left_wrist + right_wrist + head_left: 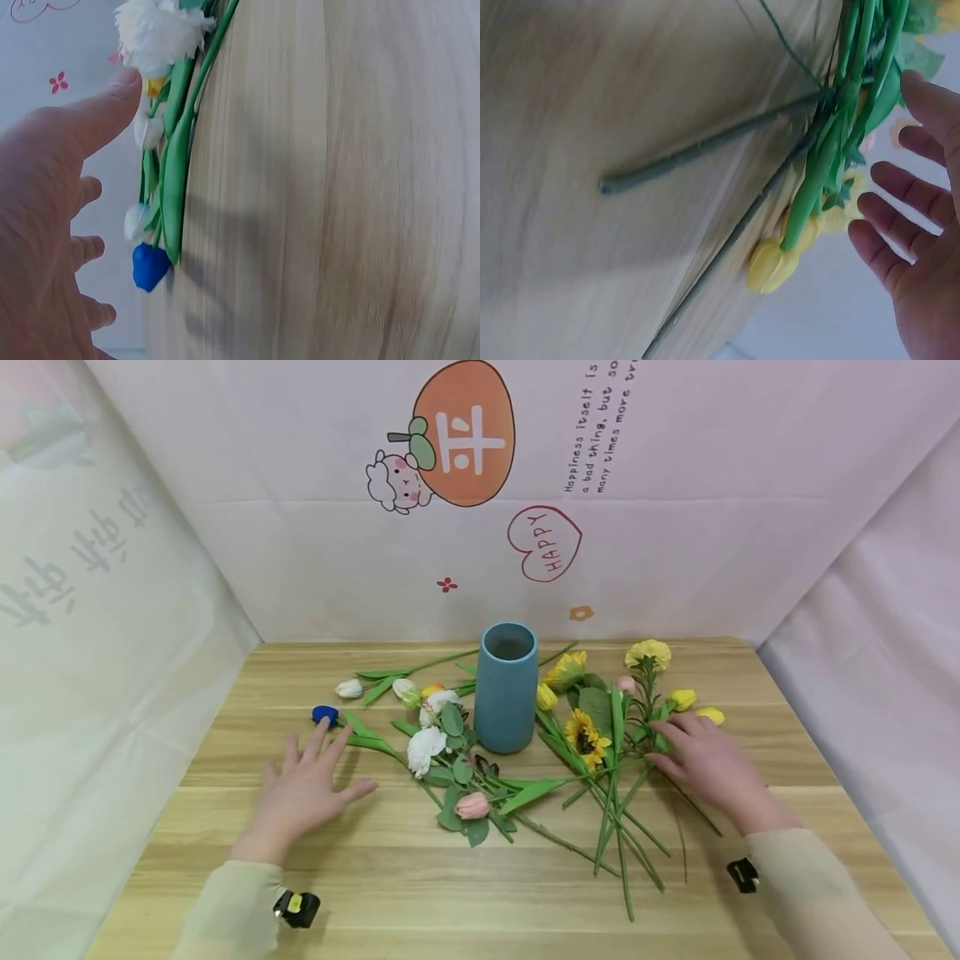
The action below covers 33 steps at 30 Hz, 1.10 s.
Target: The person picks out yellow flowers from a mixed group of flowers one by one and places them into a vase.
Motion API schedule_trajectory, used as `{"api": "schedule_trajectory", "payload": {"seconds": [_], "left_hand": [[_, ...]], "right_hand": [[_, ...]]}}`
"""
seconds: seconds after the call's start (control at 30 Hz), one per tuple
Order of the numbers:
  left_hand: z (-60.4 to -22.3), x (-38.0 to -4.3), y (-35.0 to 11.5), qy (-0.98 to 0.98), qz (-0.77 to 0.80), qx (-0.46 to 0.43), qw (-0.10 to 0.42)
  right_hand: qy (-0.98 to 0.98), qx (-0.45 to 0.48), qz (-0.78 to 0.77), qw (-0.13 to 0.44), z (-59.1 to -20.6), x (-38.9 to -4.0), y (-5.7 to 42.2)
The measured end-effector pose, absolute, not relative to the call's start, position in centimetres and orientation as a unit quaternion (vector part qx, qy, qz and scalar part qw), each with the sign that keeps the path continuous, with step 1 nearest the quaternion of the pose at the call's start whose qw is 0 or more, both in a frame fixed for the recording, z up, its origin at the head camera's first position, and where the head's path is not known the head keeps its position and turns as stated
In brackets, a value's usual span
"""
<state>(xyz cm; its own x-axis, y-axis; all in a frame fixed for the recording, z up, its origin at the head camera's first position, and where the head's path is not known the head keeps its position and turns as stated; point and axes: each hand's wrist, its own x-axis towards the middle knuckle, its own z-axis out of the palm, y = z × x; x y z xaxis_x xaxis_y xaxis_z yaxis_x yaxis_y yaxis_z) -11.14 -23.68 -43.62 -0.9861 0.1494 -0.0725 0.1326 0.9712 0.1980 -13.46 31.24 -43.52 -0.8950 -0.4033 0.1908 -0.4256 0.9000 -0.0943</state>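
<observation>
My left hand [303, 789] hovers with spread fingers over the left of the table, close to a blue tulip [325, 716]. In the left wrist view, its thumb and fingers are apart from the blue tulip [151, 266] and the white flower [161, 34]. On the right, my right hand [708, 764] is beside a heap of green stems, near two yellow tulips [682, 699]. Its fingers are loosely bent with nothing between them in the right wrist view, where a yellow tulip [772, 265] lies beyond. A blue-grey vase [506, 693] stands upright at the centre.
White flowers [426, 752] and a pink tulip [472, 806] lie left and in front of the vase. Sunflowers [587, 739] and a yellow carnation [648, 654] are to its right, stems crossing toward the front. A white printed cloth [315, 552] hangs behind the wooden table [420, 902].
</observation>
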Motion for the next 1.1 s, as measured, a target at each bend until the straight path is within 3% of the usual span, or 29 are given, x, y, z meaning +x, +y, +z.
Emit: {"api": "schedule_trajectory", "payload": {"seconds": [0.33,0.67,1.1], "left_hand": [[-43.9,-10.9,-22.5,0.992,0.084,0.083,0.053],[-44.5,-9.7,-22.4,0.991,0.082,0.088,0.050],[-45.3,-9.3,-23.1,0.992,0.075,0.081,0.068]], "right_hand": [[-0.953,0.277,0.059,0.110,-44.8,-13.9,29.1],[-0.967,0.238,0.069,0.062,-45.2,-14.3,28.5],[-0.972,0.205,0.078,0.088,-45.6,-14.6,28.9]]}}
